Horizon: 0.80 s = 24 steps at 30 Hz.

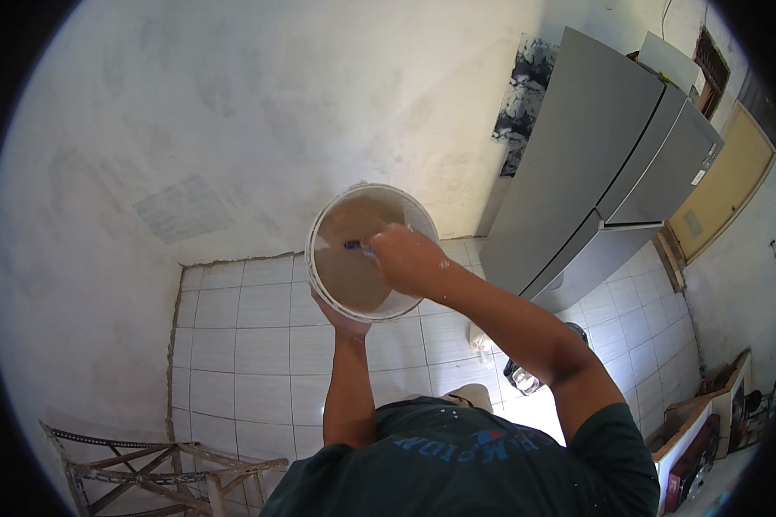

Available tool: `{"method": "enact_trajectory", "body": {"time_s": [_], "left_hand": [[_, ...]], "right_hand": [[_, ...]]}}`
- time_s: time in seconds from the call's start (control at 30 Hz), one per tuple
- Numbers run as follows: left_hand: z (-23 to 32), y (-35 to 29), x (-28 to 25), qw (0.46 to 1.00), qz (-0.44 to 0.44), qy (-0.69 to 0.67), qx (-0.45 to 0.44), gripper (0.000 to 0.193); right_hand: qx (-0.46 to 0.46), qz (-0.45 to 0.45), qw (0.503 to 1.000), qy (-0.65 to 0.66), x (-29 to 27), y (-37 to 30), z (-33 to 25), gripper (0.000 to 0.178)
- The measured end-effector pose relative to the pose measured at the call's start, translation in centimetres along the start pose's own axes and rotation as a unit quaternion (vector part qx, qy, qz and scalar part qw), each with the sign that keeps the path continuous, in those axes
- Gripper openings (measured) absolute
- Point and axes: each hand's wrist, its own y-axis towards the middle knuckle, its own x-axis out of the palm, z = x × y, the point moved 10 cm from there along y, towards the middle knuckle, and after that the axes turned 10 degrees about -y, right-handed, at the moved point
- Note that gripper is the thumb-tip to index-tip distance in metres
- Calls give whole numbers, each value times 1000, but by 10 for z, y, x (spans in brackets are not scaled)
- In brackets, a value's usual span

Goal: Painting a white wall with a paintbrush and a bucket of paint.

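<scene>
A round white bucket [311, 258] is held up in front of me, above the tiled floor. A smooth greyish-brown mixture [353, 280] shows inside it. My left hand [349, 322] supports the bucket from below at its near left side, and its fingers are partly hidden by the wall. Over the bucket's mouth, my right hand [403, 258] is closed around a tool with a dark blue handle [353, 246]. The tool's working end cannot be made out. Pale specks of splatter dot my right wrist.
A patchy plastered wall [259, 112] stands ahead. On the right is a tall grey refrigerator [578, 146], with a marbled black-and-white strip [524, 103] beside it. A wooden frame [164, 474] stands at the lower left. A pale bag [481, 343] lies on the tiled floor [259, 345].
</scene>
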Motion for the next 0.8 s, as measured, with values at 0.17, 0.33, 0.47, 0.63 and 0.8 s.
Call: {"method": "enact_trajectory", "body": {"time_s": [0.17, 0.33, 0.47, 0.63, 0.8], "left_hand": [[4, 3, -9, 999, -18, 26, -7, 72], [-5, 7, 9, 1000, -19, 13, -18, 76], [-11, 15, 25, 999, -13, 28, -13, 77], [-14, 10, 29, 999, -9, 39, 7, 74], [-23, 8, 1, 995, 86, -39, -35, 68]], "right_hand": [[15, -48, 998, 31, 5, -4, 1, 20], [58, -86, 990, 93, 0, -5, 23, 23], [60, 20, 997, 48, -12, -5, 35, 25], [70, 129, 969, 200, -55, -2, 33, 22], [160, 71, 976, 129, -21, 8, 51, 23]]}}
